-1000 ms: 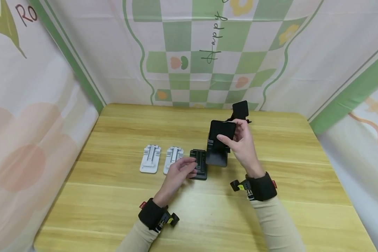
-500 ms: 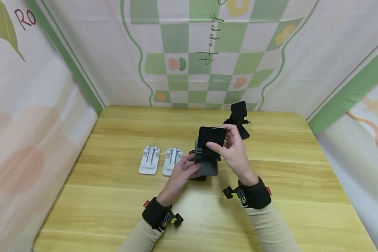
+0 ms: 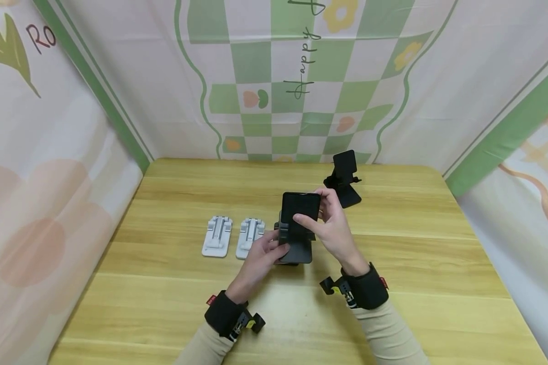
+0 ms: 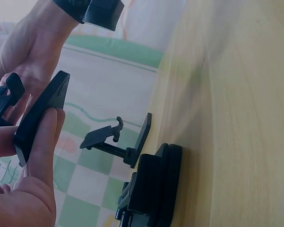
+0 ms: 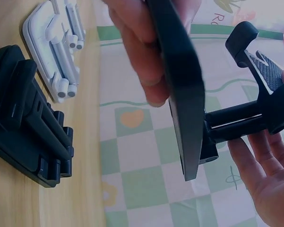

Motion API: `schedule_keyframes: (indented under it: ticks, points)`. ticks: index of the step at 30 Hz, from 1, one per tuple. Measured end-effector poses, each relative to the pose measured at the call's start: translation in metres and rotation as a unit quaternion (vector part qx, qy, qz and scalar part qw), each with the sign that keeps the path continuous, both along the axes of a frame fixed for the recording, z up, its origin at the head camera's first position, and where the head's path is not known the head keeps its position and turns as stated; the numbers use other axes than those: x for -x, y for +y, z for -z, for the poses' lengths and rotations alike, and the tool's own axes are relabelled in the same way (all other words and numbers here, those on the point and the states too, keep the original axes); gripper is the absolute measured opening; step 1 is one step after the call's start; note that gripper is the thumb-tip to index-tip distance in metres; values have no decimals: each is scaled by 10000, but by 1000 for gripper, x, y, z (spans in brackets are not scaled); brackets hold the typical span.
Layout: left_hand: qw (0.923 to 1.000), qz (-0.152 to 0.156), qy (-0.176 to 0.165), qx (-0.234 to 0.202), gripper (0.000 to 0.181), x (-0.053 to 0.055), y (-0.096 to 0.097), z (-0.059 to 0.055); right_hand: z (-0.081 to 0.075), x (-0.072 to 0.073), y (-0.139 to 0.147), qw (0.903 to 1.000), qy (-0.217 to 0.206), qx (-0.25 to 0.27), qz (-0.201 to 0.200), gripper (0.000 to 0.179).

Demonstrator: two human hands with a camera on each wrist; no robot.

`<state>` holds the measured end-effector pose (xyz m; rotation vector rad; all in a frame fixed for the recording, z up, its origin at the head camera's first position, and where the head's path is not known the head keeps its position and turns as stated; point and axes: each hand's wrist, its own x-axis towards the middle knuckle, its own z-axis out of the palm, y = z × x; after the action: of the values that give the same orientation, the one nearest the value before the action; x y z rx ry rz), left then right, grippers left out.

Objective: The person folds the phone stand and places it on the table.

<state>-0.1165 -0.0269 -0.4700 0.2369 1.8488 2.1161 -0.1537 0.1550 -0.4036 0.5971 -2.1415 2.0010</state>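
A black folding phone stand (image 3: 299, 213), opened out, is held up between both hands above the table. My left hand (image 3: 258, 258) pinches its base plate (image 4: 45, 111) between thumb and fingers. With the thumb across the front and the fingers behind, my right hand (image 3: 340, 235) grips the upper plate. The hinged arm (image 5: 236, 120) joining the two plates shows in the right wrist view. Directly below lies a folded black phone stand (image 5: 28, 123), mostly hidden from the head view by the held one.
Two folded white phone stands (image 3: 216, 237) lie in a row to the left, the nearer one partly behind my left hand. Another black phone stand (image 3: 345, 177) stands opened at the back right. A patterned cloth (image 3: 287, 96) hangs behind the wooden table (image 3: 164, 304).
The right hand has brought the opened black stand left and toward me. My left hand, earlier beside the folded black stand, now pinches the held stand's base plate.
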Motion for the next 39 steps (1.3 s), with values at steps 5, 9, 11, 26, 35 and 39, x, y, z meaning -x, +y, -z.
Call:
schedule_keyframes:
  ticks: [5, 9, 11, 26, 35, 39]
  points:
    - [10000, 8, 35, -23, 51, 0, 0, 0, 2, 1, 1, 10000, 19, -23, -7, 48]
    - [10000, 7, 53, 5, 51, 0, -1, 0, 4, 1, 2, 10000, 36, -68, -36, 49]
    - [10000, 5, 57, 37, 52, -1, -1, -1, 4, 1, 3, 9999, 16, -55, -115, 50]
    - [9998, -25, 8, 193, 51, -1, -3, 0, 16, 7, 12, 9903, -460, -710, -1100, 57]
    - [9999, 16, -56, 93, 51, 0, -3, 0, 17, 8, 13, 9924, -209, -850, -861, 53]
    - [9999, 56, -131, -68, 50, 0, -2, 1, 18, 8, 14, 9930, -206, -821, -819, 52]
